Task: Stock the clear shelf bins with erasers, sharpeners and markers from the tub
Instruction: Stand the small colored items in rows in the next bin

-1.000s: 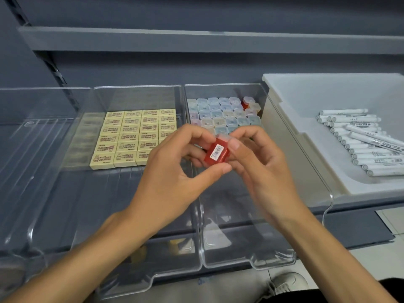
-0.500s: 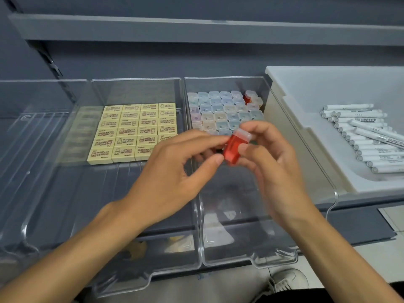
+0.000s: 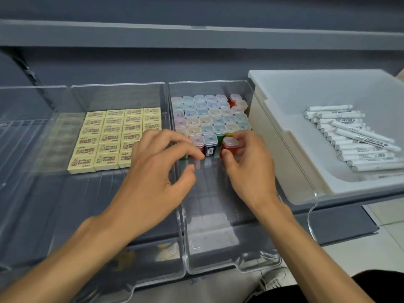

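One red sharpener (image 3: 229,147), pinched in my right hand (image 3: 247,169), is going into the clear bin (image 3: 209,204); left hand (image 3: 157,171) idling loose, empty, at nine o'clock. Next, I judge: release it upright.

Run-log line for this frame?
right hand grips red sharpener at front row of sharpener bin | left hand holds nothing | markers in tub

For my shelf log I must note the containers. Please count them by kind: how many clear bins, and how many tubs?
clear bins: 3 (one at far left, one with erasers, one with sharpeners)
tub: 1 (white, with markers)
total: 4
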`<action>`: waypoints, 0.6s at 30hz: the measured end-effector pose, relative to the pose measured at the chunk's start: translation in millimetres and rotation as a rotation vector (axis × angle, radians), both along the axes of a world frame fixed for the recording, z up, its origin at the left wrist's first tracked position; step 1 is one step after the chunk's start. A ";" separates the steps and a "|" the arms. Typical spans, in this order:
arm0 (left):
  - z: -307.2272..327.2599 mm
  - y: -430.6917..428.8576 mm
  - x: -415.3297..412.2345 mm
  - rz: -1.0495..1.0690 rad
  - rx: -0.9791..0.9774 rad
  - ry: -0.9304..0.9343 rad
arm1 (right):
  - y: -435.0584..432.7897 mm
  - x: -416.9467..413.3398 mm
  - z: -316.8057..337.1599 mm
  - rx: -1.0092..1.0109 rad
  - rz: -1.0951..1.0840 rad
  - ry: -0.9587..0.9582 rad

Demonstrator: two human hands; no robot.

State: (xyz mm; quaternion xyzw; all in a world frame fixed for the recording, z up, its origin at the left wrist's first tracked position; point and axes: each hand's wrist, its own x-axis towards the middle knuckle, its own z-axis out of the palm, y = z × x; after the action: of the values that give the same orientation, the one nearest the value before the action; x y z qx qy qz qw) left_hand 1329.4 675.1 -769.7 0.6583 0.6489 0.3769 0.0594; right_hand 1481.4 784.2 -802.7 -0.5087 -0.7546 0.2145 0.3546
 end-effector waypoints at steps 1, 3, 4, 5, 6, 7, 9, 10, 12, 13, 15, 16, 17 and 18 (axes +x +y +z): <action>-0.5 0.2 0.5 0.003 -0.001 -0.010 | 2.2 -2.1 0.3 -0.009 0.016 0.001; -1.2 0.8 0.8 0.007 -0.005 -0.023 | 7.3 -6.8 1.1 -0.025 0.039 0.008; -1.3 1.2 0.7 0.010 -0.007 -0.024 | 9.6 -9.0 1.8 -0.027 0.045 0.008; -1.6 1.8 0.3 0.013 -0.011 -0.026 | 11.5 -10.6 2.5 -0.028 0.048 0.010; -1.9 2.4 -0.2 0.015 -0.014 -0.028 | 12.8 -11.6 3.1 -0.028 0.048 0.013; -2.4 2.9 -0.9 0.016 -0.017 -0.032 | 13.8 -12.2 3.3 -0.027 0.044 0.019; -2.9 3.1 -1.3 0.014 -0.019 -0.039 | 15.1 -12.0 3.3 -0.030 0.039 0.027; -3.0 3.1 -1.1 0.015 -0.019 -0.043 | 15.5 -11.5 3.0 -0.042 0.041 0.034; -3.3 3.5 -0.7 0.021 -0.017 -0.044 | 15.0 -9.5 3.1 -0.072 0.058 0.065; -3.3 3.8 -0.6 0.024 -0.018 -0.042 | 14.1 -8.4 3.7 -0.081 0.066 0.083; -3.8 3.1 -0.5 0.024 -0.023 -0.025 | 11.5 -6.8 5.3 -0.085 0.079 0.108; -4.5 2.1 0.0 0.020 -0.024 -0.007 | 10.4 -6.3 5.8 -0.083 0.084 0.112; -4.7 0.8 0.8 0.016 -0.025 0.013 | 9.6 -6.0 6.6 -0.078 0.089 0.109; -4.6 -0.3 1.9 0.016 -0.033 0.029 | 9.3 -6.0 7.1 -0.074 0.092 0.094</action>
State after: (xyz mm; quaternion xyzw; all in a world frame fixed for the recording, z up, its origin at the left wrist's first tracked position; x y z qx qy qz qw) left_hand 1331.3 674.8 -774.3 0.6574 0.6610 0.3571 0.0580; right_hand 1475.4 793.5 -795.7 -0.4754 -0.7513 0.2819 0.3605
